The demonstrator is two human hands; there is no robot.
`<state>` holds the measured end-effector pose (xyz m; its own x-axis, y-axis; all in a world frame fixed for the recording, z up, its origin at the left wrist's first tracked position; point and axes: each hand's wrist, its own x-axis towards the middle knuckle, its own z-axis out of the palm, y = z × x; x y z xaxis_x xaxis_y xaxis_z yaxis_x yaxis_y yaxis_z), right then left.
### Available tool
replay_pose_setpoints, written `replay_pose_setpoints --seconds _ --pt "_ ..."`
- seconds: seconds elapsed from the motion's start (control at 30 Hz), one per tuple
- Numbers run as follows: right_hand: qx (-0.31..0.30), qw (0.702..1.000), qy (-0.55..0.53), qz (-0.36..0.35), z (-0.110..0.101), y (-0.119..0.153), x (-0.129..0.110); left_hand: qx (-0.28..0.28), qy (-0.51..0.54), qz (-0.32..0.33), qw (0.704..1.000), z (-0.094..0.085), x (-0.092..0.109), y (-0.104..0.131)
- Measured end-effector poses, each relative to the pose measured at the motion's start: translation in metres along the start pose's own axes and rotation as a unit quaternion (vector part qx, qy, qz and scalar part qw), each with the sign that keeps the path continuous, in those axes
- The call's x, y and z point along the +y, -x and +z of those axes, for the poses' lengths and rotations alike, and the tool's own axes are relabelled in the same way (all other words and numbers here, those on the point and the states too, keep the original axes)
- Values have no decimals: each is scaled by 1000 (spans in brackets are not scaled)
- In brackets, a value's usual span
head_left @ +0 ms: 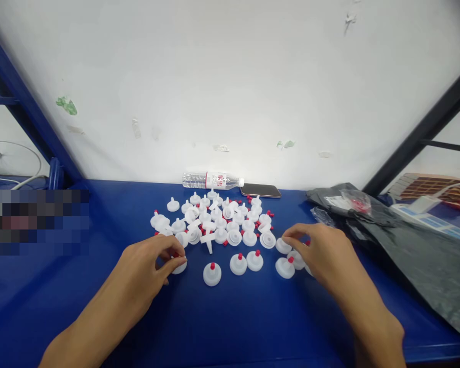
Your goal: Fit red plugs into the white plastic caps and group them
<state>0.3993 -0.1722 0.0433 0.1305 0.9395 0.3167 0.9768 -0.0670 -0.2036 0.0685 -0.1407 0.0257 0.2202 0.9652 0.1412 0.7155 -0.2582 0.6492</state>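
Note:
A pile of several small white plastic discs with stems lies on the blue table, with tiny red caps scattered among them. Nearer me stands a loose row of discs topped with red caps. My left hand rests on the table with its fingertips pinching a white disc at the row's left end. My right hand hovers over the row's right end, fingers curled near a white disc; whether it holds anything small is hidden.
A water bottle lies on its side against the white wall, with a dark phone beside it. Black plastic bags cover the table's right side. A blue frame post slants at left, a black one at right.

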Motion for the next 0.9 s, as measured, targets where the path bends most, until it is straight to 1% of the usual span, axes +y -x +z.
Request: replay_pose_setpoints --seconds 0.07,0.17,0.2,0.27,0.33,0.37,0.4,0.47,0.5,0.53,0.6,0.63,0.7,0.77,0.8,0.83,0.87,0.9 --pt "35 999 -3 -5 -5 1 -1 18 -32 26 999 0 1 0" --pt "137 990 -19 2 -18 7 -4 58 -80 62 993 0 4 3" --pt "161 986 -35 -3 -23 10 -7 71 -98 65 991 0 6 5" --pt "173 981 -87 -35 -31 17 -15 109 -140 69 982 -2 12 11" --pt "145 973 -154 -87 -35 24 -29 154 -161 91 971 -3 21 17" --pt "125 969 -184 -111 -35 27 -38 169 -155 113 967 -3 27 21" --pt "103 962 -213 -133 -34 30 -48 172 -138 142 965 -3 33 25" --pt "57 945 -271 -174 -28 36 -68 144 -83 207 964 1 43 34" --pt "39 933 -298 -198 -25 39 -78 118 -57 239 962 4 47 37" --pt "19 921 -321 -218 -22 42 -87 101 -37 264 959 6 50 40" --pt "-1 904 -350 -245 -20 48 -96 89 -13 295 951 9 53 43" --pt "-1 903 -353 -245 -20 49 -96 93 -8 301 949 10 53 44" --pt "31 918 -328 -221 -25 44 -87 102 3 302 948 11 52 46" --pt "80 947 -264 -164 -30 27 -68 96 14 296 950 12 49 49" --pt "96 962 -225 -123 -32 15 -57 89 19 295 951 14 46 52" --pt "99 975 -185 -77 -31 1 -45 81 22 298 951 17 43 55" --pt "90 984 -149 -49 -29 -15 -35 73 23 302 950 21 39 58" --pt "56 991 -118 -38 -24 -30 -26 66 23 305 950 26 35 61"
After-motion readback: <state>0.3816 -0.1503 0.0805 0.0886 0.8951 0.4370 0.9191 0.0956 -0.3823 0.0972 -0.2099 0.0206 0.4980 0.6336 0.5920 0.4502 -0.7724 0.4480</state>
